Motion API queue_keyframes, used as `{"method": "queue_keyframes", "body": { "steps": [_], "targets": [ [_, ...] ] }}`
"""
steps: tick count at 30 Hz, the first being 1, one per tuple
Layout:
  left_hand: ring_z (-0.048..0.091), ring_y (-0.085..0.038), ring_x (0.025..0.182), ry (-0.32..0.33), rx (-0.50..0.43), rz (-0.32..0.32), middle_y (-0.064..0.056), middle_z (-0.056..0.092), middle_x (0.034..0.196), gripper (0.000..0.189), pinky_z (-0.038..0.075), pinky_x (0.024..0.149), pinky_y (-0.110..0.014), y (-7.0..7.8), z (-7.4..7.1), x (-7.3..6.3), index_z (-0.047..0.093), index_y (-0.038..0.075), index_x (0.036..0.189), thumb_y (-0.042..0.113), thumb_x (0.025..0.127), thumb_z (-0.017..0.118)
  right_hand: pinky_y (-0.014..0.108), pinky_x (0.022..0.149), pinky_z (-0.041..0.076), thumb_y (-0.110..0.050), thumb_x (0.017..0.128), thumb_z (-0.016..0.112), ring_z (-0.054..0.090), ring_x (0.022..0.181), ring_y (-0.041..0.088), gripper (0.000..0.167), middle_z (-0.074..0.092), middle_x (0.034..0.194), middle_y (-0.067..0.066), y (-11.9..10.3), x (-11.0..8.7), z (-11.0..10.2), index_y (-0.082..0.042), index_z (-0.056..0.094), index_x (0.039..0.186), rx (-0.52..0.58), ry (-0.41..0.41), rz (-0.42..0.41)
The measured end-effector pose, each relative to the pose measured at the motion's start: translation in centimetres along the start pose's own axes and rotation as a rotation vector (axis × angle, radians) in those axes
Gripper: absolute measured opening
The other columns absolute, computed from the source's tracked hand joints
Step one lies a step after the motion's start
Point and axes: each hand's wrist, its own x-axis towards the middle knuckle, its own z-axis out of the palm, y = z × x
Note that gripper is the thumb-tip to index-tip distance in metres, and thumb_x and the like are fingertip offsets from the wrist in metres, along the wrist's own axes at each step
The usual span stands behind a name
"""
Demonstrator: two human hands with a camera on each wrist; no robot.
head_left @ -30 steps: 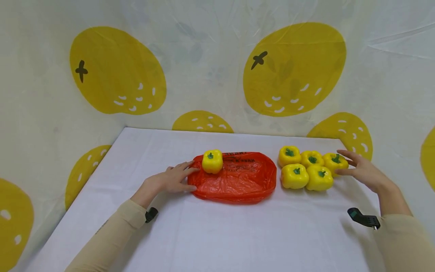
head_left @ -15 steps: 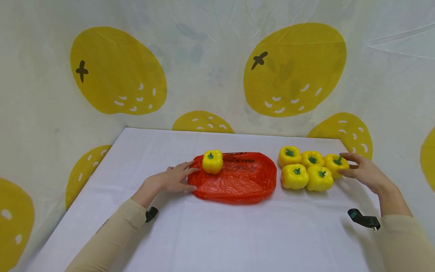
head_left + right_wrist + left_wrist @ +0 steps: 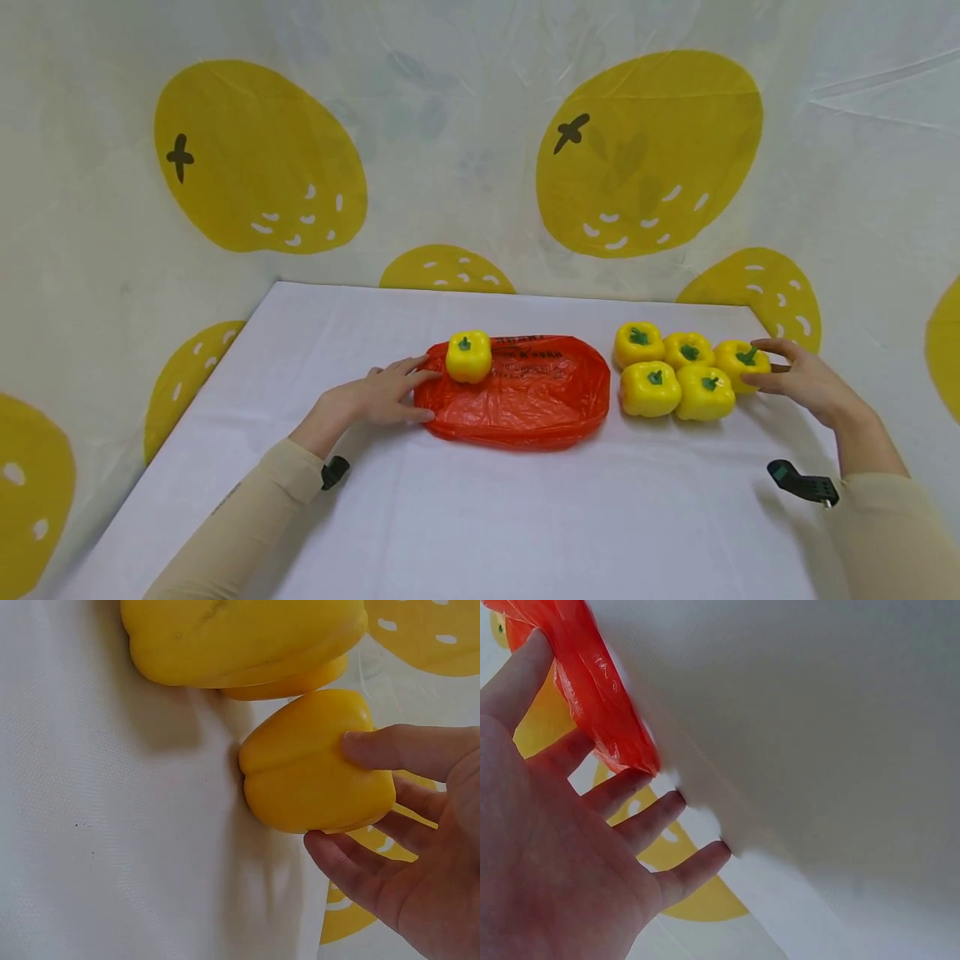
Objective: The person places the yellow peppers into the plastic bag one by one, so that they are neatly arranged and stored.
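Observation:
A red plastic bag (image 3: 536,400) with dark printing lies flat in the middle of the table, and one yellow bell pepper (image 3: 468,357) sits on its left part. At the bag's left edge rests my left hand (image 3: 382,395), fingers spread; the left wrist view shows the thumb and some fingertips touching the red plastic. My right hand (image 3: 810,382) holds the rightmost yellow bell pepper (image 3: 315,765) between thumb and fingers. In the head view this pepper belongs to a cluster with several other yellow bell peppers (image 3: 649,390), all with green stems.
The white-covered table (image 3: 480,517) ends at the back against a curtain (image 3: 450,150) printed with big yellow fruit. Wrist cameras (image 3: 802,483) stick out from both forearms. The other peppers stand close on the left side of the held one.
My right hand has come down slightly onto the rightmost pepper and taken hold of it; that pepper has shifted a little to the right. The left hand has stayed in place.

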Motion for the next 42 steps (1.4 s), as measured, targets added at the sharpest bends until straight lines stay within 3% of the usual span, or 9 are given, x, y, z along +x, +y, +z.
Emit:
{"method": "queue_keyframes", "body": {
  "steps": [3,6,11,14,18,22,30,37,42],
  "targets": [
    [0.020,-0.037,0.152,0.006,0.006,0.011,-0.013,0.020,0.168,0.078,0.019,0.114,-0.073,-0.1,0.0,0.0,0.039,0.022,0.159,0.057,0.094,0.066,0.037,0.093,0.056,-0.033,0.103,0.064,0.041,0.129,0.056,0.085,0.018,0.155,0.041,0.1,0.2,0.2,0.011,0.015,0.156,0.005,0.003,-0.027],
    [0.021,-0.038,0.152,0.010,0.007,0.024,-0.014,0.021,0.168,0.079,0.020,0.113,-0.073,-0.1,0.0,0.1,0.039,0.021,0.159,0.057,0.094,0.065,0.016,0.078,0.054,-0.032,0.103,0.064,0.048,0.122,0.046,0.084,0.019,0.155,0.040,0.1,0.3,0.3,0.010,0.016,0.157,0.002,0.013,-0.049],
    [0.021,-0.038,0.152,0.009,0.006,0.023,-0.014,0.020,0.168,0.079,0.019,0.113,-0.073,-0.3,0.1,0.2,0.039,0.021,0.160,0.058,0.094,0.065,0.020,0.078,0.056,-0.033,0.102,0.066,0.056,0.098,0.006,0.083,0.027,0.152,0.039,-0.1,0.2,0.6,0.010,0.020,0.157,-0.016,0.043,-0.055],
    [0.020,-0.037,0.152,0.005,0.003,0.016,-0.013,0.020,0.168,0.079,0.019,0.114,-0.073,-0.2,0.1,0.1,0.039,0.022,0.160,0.058,0.094,0.065,0.019,0.075,0.055,-0.034,0.102,0.065,0.060,0.098,0.013,0.084,0.029,0.150,0.040,-0.4,-0.1,0.7,0.012,0.020,0.156,-0.029,0.067,-0.048],
    [0.020,-0.036,0.152,0.009,-0.002,0.012,-0.012,0.020,0.168,0.079,0.020,0.114,-0.072,-0.2,0.1,0.2,0.039,0.023,0.159,0.058,0.094,0.066,0.015,0.070,0.051,-0.035,0.103,0.064,0.055,0.111,0.045,0.083,0.030,0.148,0.041,-0.6,-0.4,0.5,0.013,0.020,0.155,-0.054,0.102,-0.042],
    [0.020,-0.037,0.152,0.010,-0.005,0.009,-0.012,0.020,0.169,0.079,0.020,0.114,-0.072,-0.2,0.1,0.2,0.039,0.023,0.159,0.058,0.093,0.066,0.020,0.071,0.052,-0.036,0.103,0.062,0.053,0.113,0.050,0.084,0.032,0.146,0.042,-0.9,-0.6,0.0,0.014,0.020,0.155,-0.075,0.131,-0.036],
    [0.020,-0.036,0.153,0.010,-0.004,0.013,-0.012,0.020,0.169,0.079,0.020,0.115,-0.071,-0.2,0.2,0.2,0.039,0.023,0.159,0.057,0.094,0.066,0.066,0.091,0.046,-0.039,0.104,0.061,0.056,0.107,0.050,0.087,0.035,0.143,0.041,-2.5,-1.3,-0.4,0.012,0.015,0.157,-0.079,0.174,-0.032],
    [0.021,-0.036,0.152,0.010,-0.003,0.012,-0.012,0.021,0.168,0.079,0.021,0.114,-0.071,-0.2,0.2,0.3,0.039,0.023,0.159,0.057,0.094,0.066,0.021,0.072,0.050,-0.039,0.101,0.065,0.064,0.090,0.017,0.088,0.039,0.142,0.039,-3.8,-1.5,-1.1,0.011,0.019,0.157,-0.080,0.210,-0.062],
    [0.020,-0.037,0.153,0.006,0.005,0.009,-0.012,0.020,0.168,0.079,0.020,0.114,-0.071,-0.2,0.2,0.3,0.039,0.022,0.159,0.057,0.094,0.066,0.014,0.067,0.045,-0.040,0.101,0.066,0.061,0.080,0.001,0.090,0.040,0.142,0.038,-5.3,-1.7,-1.3,0.010,0.018,0.158,-0.085,0.216,-0.084]
  ]
}}
